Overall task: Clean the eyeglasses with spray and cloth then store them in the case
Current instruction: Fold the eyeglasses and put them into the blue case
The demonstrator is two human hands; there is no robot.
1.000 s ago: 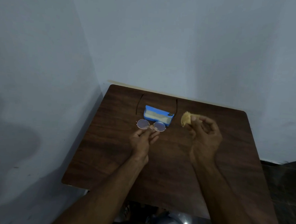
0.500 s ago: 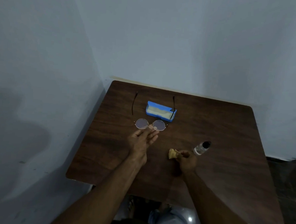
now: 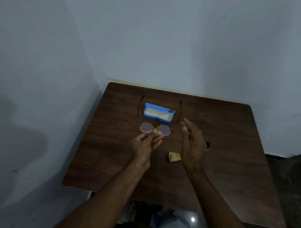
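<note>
Round thin-framed eyeglasses (image 3: 145, 127) hang above the dark wooden table (image 3: 109, 155), arms spread toward the wall. My left hand (image 3: 147, 143) pinches them at the bridge between the lenses. An open blue case (image 3: 159, 112) with a pale lining lies behind them, between the two arms. A crumpled yellow cloth (image 3: 174, 157) lies on the table near my right wrist. My right hand (image 3: 191, 142) is raised with straight fingers and holds nothing. It hides most of the spray bottle (image 3: 207, 145), only a dark tip showing.
The table stands in a corner, with pale walls close at the left and behind it. My knees and the floor show below the near edge.
My right hand has let go of the yellow cloth, which now lies on the table, and has risen toward the right lens. The left hand keeps holding the glasses.
</note>
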